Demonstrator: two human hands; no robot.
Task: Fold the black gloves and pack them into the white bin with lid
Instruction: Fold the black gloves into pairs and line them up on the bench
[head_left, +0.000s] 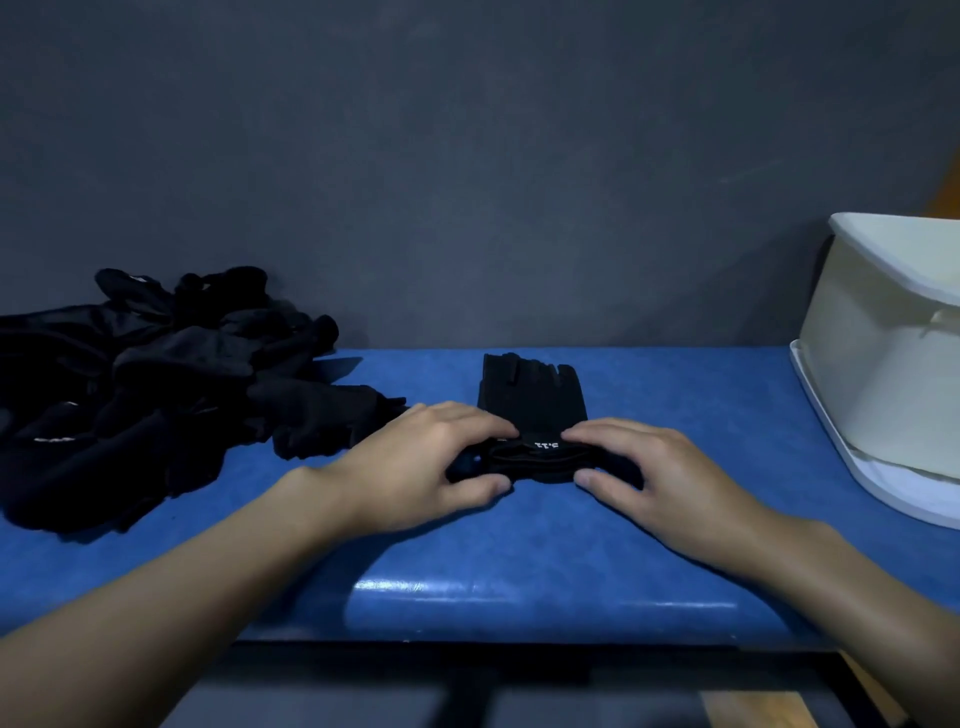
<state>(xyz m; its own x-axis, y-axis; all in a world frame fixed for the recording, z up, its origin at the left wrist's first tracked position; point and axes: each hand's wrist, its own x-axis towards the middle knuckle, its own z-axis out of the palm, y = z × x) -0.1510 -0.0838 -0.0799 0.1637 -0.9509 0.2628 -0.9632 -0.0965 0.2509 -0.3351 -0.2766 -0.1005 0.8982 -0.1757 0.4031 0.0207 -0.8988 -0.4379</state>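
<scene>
Both hands, left (426, 462) and right (644, 467), gripped the black glove's (532, 395) cuff on the blue worktop (519, 561), fingers curled round it.

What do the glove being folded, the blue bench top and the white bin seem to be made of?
The glove looks like soft matte black fabric, probably synthetic: its cuff doubles over limply. The blue bench top seems vinyl or leatherette: mottled, with shiny streaks on its rounded front edge. The white bin has smooth, matte off-white walls, perhaps plastic or covered board.
</scene>
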